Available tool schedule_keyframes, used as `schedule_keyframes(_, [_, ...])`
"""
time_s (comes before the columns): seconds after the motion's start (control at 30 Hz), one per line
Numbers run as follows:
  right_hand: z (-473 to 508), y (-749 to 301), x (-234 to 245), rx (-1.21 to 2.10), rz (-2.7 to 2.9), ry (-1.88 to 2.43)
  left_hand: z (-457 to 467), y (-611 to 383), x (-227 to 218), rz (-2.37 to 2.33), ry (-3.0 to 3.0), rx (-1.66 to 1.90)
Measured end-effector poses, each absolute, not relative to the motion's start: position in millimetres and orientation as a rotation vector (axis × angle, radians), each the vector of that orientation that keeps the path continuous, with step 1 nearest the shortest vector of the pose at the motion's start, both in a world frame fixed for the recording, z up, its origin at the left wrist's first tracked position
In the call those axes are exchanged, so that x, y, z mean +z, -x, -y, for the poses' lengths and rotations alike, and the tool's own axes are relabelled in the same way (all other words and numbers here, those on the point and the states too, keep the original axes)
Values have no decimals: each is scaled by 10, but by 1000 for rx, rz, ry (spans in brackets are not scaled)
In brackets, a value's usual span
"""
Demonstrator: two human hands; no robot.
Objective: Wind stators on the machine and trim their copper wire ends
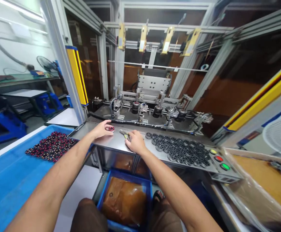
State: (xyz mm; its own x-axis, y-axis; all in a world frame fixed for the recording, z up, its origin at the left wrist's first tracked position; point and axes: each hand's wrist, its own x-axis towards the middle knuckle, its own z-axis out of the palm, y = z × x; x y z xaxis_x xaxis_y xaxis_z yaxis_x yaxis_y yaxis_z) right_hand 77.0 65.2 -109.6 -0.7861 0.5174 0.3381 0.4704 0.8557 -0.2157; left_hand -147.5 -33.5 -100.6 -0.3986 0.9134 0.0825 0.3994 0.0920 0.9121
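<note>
On the metal worktop (121,141), my left hand (101,130) has its fingers and thumb curled around a small round part with red segments (111,128), like a little motor core. To its right, my right hand (136,141) is closed on pliers (125,134) with yellow-green handles; their jaws point toward the left hand. Several dark ring-shaped parts (179,148) cover the worktop right of my right hand. More red-and-black round parts (51,146) lie in rows in a blue tray (7,190) on the left.
Behind the worktop stands a machine with several clamping stations (157,109) and a black cable along its front. Yellow light-curtain bars (77,75) flank it. Push buttons (218,158) sit at the right. A blue bin (149,193) is below, and a lined box (263,174) stands far right.
</note>
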Motion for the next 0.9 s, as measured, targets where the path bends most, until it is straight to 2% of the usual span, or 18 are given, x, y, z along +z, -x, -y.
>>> schedule_keyframes(0.37, [-622, -793, -1061, 243, 2649, 757, 574, 1387, -887, -1907, -1196, 1230])
schedule_keyframes(0.57, [-601, -807, -1037, 354, 2585, 733, 507, 1172, -884, -1948, -1294, 1337])
schedule_keyframes(0.73, [-523, -932, -804, 595, 2437, 568, 933, 583, -668, -1852, -1443, 1552])
schedule_keyframes(0.9, [115, -1410, -604, 1064, 2244, 285, 1858, -208, -613, -1800, -1486, 1756])
